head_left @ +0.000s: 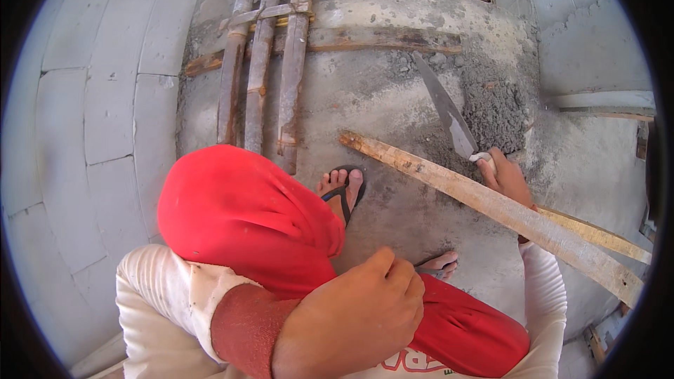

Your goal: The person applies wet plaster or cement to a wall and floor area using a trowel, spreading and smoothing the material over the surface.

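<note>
My right hand (pixel 507 179) is closed round the handle of a trowel (pixel 449 116). The long pointed blade reaches away and to the left, beside a heap of wet grey mortar (pixel 493 112) on the concrete floor. A long wooden plank (pixel 484 200) slants from the middle to the lower right and covers part of my right wrist. My left hand (pixel 358 309) is curled into a loose fist in front of my red trousers, nearer than the floor. Its back faces up, the inside of the fist is hidden, and nothing sticks out of it.
Three bamboo poles (pixel 261 63), tied by a crosspiece, stand at the left beside a block wall (pixel 105 105). A flat board (pixel 379 40) lies across the floor behind. A second strip of wood (pixel 597 233) runs under the plank. My sandalled feet (pixel 342 189) are on the concrete.
</note>
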A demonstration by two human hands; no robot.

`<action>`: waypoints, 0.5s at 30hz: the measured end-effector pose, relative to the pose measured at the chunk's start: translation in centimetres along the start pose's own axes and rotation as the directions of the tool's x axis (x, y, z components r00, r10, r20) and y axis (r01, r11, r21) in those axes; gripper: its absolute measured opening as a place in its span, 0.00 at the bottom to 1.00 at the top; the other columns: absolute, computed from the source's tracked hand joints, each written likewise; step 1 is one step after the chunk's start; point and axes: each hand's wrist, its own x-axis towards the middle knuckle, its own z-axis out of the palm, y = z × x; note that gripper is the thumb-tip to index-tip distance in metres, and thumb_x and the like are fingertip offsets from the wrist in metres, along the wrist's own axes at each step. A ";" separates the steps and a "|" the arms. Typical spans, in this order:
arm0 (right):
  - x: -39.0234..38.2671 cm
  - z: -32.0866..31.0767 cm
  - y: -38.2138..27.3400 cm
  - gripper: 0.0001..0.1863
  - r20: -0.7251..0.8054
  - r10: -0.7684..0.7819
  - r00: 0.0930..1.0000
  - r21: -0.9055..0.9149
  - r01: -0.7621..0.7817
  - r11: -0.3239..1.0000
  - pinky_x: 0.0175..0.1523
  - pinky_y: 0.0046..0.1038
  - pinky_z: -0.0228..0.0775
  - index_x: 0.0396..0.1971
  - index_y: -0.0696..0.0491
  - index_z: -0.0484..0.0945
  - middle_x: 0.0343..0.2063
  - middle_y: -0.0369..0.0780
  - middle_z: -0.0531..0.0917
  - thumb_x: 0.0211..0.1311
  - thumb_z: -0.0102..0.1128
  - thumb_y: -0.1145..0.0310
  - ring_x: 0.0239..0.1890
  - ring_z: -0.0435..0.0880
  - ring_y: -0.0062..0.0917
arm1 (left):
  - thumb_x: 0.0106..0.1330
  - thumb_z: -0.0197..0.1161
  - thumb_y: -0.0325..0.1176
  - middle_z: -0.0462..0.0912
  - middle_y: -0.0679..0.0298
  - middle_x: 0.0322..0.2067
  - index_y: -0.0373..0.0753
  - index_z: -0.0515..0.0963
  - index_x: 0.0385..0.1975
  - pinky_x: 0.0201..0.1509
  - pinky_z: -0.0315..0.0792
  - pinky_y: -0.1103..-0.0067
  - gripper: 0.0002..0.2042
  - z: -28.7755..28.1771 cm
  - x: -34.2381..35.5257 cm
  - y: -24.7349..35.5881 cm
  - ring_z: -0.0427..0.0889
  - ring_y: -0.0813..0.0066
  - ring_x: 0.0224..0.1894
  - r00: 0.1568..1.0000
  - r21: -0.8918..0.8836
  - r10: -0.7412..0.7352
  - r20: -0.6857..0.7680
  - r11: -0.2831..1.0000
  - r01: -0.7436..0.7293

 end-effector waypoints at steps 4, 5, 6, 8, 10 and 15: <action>7.4 3.0 -4.2 0.19 0.144 -0.292 0.946 -0.006 0.296 0.955 0.47 0.53 0.73 0.43 0.57 0.77 0.32 0.55 0.85 0.76 0.54 0.53 0.40 0.84 0.58 | 0.63 0.61 0.39 0.79 0.67 0.37 0.37 0.83 0.45 0.49 0.71 0.75 0.16 0.3 -0.3 -0.4 0.78 0.71 0.43 1.000 0.012 0.000 -0.015 1.000 0.000; 9.4 4.1 -4.4 0.20 0.166 -0.365 0.916 -0.029 0.374 0.927 0.48 0.53 0.73 0.43 0.57 0.78 0.33 0.55 0.85 0.76 0.54 0.52 0.41 0.83 0.58 | 0.63 0.61 0.39 0.79 0.67 0.37 0.37 0.83 0.45 0.48 0.71 0.75 0.16 -0.1 -0.4 -0.3 0.78 0.71 0.43 1.000 0.020 -0.007 -0.016 1.000 0.007; 10.9 5.1 -5.3 0.21 0.180 -0.361 0.915 -0.036 0.372 0.927 0.50 0.53 0.73 0.43 0.57 0.78 0.33 0.56 0.85 0.76 0.54 0.51 0.42 0.83 0.57 | 0.63 0.61 0.39 0.79 0.67 0.36 0.37 0.83 0.44 0.48 0.71 0.75 0.15 -0.3 -0.3 -0.5 0.78 0.71 0.42 1.000 0.027 -0.006 -0.023 1.000 0.007; 12.4 7.6 -6.7 0.22 0.195 -0.344 0.919 -0.062 0.361 0.930 0.51 0.54 0.74 0.44 0.58 0.77 0.34 0.57 0.85 0.76 0.53 0.50 0.43 0.83 0.58 | 0.63 0.61 0.39 0.79 0.68 0.36 0.37 0.84 0.43 0.47 0.70 0.75 0.15 -0.3 -0.4 -0.4 0.78 0.72 0.42 0.999 0.030 -0.021 -0.025 0.999 0.022; 12.7 9.2 -7.1 0.23 0.182 -0.302 0.936 -0.117 0.325 0.938 0.50 0.55 0.74 0.45 0.58 0.77 0.34 0.59 0.85 0.76 0.53 0.50 0.42 0.84 0.59 | 0.63 0.61 0.38 0.79 0.68 0.35 0.38 0.84 0.42 0.47 0.70 0.76 0.14 0.5 -0.3 -0.2 0.78 0.72 0.41 0.998 -0.010 -0.057 -0.007 0.998 0.057; 8.7 7.6 -1.9 0.23 -0.043 -0.028 0.999 -0.167 0.020 0.986 0.45 0.59 0.73 0.46 0.58 0.75 0.33 0.60 0.85 0.78 0.51 0.49 0.40 0.84 0.62 | 0.63 0.61 0.38 0.78 0.67 0.35 0.38 0.83 0.39 0.46 0.70 0.75 0.12 0.9 -0.6 -0.8 0.78 0.71 0.41 0.997 -0.043 -0.073 -0.024 0.996 0.072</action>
